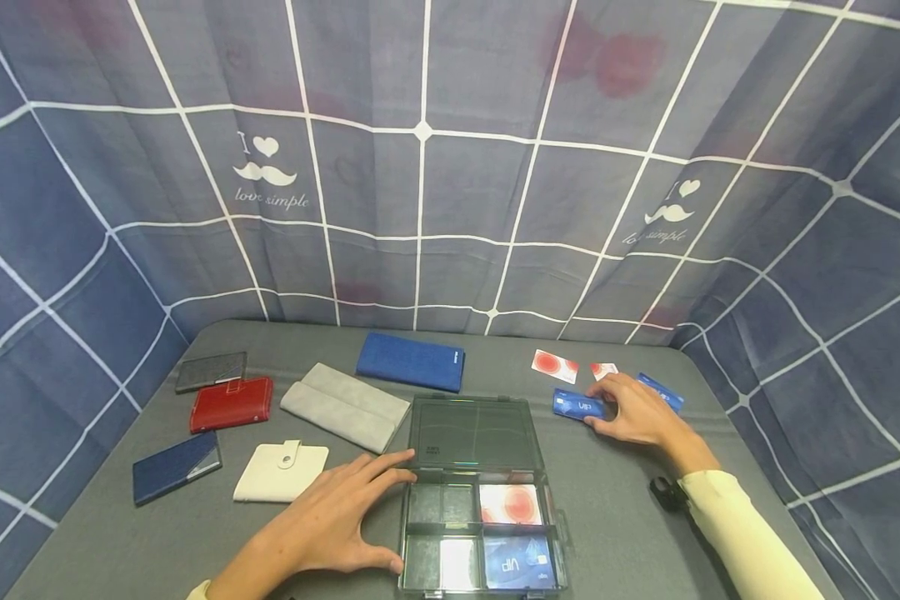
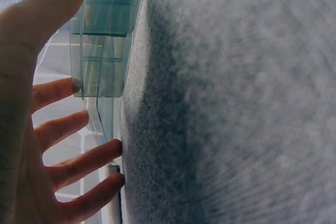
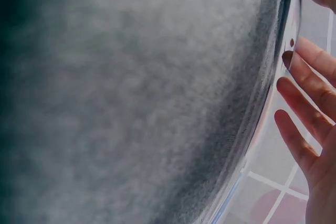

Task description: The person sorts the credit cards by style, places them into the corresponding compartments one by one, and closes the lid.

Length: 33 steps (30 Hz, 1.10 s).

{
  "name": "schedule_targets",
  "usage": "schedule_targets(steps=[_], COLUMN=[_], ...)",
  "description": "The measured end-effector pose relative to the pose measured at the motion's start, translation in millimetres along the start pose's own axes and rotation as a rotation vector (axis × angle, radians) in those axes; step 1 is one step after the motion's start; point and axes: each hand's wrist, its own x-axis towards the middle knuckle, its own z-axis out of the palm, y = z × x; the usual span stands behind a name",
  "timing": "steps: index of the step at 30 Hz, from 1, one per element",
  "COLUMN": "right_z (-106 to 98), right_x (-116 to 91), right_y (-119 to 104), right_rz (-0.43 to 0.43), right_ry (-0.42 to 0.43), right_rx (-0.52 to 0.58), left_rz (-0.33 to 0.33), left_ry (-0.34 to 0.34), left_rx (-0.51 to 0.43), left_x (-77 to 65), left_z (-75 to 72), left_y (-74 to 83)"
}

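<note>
A clear plastic organiser box [image 1: 420,533] lies open at the table's near middle, its lid [image 1: 471,433] folded back flat. Its compartments hold a red-and-white card [image 1: 512,503], a blue VIP card [image 1: 517,562] and a white card [image 1: 457,562]. My left hand [image 1: 337,517] lies flat on the felt against the box's left side, fingers straight, thumb at the near corner; the left wrist view shows these fingers [image 2: 58,129] spread beside the box wall [image 2: 102,51]. My right hand [image 1: 633,412] rests its fingertips on another blue VIP card [image 1: 573,406] to the right of the lid.
Loose cards lie at back right: a red-and-white one [image 1: 554,365], a small one [image 1: 603,369], a blue one [image 1: 663,392]. On the left lie a blue wallet [image 1: 411,361], grey wallet [image 1: 345,406], red wallet [image 1: 231,403], dark holder [image 1: 212,371], navy holder [image 1: 176,467] and white wallet [image 1: 281,472]. Checked cloth walls surround the table.
</note>
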Motion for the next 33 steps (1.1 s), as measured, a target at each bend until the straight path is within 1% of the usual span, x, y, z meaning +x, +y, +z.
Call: schedule_targets(steps=[7,14,20,24,33], right_z=[-3.7,-9.7,-18.8,-22.9,-29.0], right_x=[-7.4,-15.1,-23.4,-31.6,-45.1], right_y=[-10.5,-27.6,-48.8,-65.3,-104.9], right_rz=[-0.067,-0.120,-0.178,-0.201,-0.306], right_ry=[0.067,0.111,0.173,0.201,0.215], right_rx=[-0.020,-0.048,-0.045,-0.046,-0.026], left_rz=[-0.010,-0.007,-0.020,-0.015,0.000], left_ry=[-0.007,-0.006,-0.019,-0.016,0.005], left_rx=[-0.008,0.004,-0.004,-0.008,0.005], left_x=[-0.1,-0.7,-1.1,-1.0,-1.7], left_z=[0.7,1.0,0.5,0.3,0.5], left_y=[0.1,0.6,0.6,0.7,0.8])
